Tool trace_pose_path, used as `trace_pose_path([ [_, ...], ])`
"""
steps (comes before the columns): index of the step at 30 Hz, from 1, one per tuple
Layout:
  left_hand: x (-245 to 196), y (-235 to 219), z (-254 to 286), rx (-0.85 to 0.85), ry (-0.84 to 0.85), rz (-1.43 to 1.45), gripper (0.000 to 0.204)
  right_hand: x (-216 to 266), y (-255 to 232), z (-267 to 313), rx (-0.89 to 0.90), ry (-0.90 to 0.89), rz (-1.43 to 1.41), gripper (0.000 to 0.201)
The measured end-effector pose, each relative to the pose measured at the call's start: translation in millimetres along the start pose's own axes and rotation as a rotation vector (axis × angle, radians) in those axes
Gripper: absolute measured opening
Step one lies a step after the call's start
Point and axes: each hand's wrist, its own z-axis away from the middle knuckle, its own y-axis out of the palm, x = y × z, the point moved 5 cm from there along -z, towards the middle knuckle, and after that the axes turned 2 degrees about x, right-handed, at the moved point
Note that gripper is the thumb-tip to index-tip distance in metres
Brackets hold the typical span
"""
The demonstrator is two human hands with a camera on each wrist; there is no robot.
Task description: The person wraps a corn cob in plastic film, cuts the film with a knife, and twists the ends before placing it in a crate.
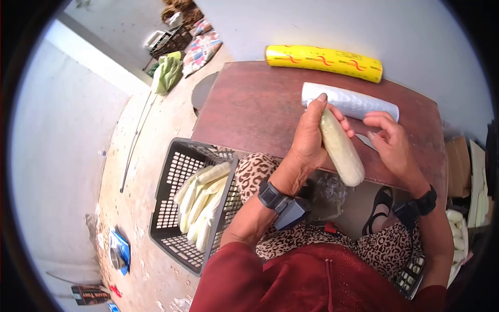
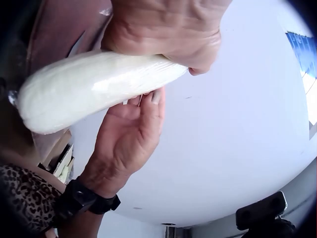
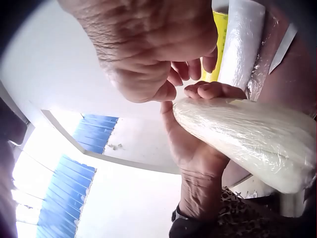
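Dark reddish wooden table [image 1: 249,109], smooth-topped; black perforated plastic basket [image 1: 171,208] of pale husked cobs beside it. Above table edge: pale, cylindrical cob [image 1: 341,148], glossy with clear film, gripped in curled left hand [image 1: 307,140]. Right hand [image 1: 392,145] just beside, fingers loosely curled, holding nothing.

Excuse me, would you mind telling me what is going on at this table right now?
A seated person grips a pale, film-wrapped cob in the left hand above the brown table. The right hand is beside it, fingers curled near a knife blade. A clear film roll and a yellow roll lie on the table. A dark basket on the floor holds more pale cobs.
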Motion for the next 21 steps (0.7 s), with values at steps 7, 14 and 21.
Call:
trace_pose_path([
  [7, -158, -41, 85, -0.134, 0.518, -0.202, 0.046, -7, 4, -7, 0.003, 0.015, 0.045, 0.021],
  [14, -224, -171, 189, -0.604, 0.723, -0.466, 0.042, -19, 11, -11, 0.055, -0.014, 0.182, 0.02],
  [21, -169, -350, 267, -0.949, 0.846, 0.117, 0.038, -27, 27, -14, 0.163, 0.033, 0.266, 0.017],
])
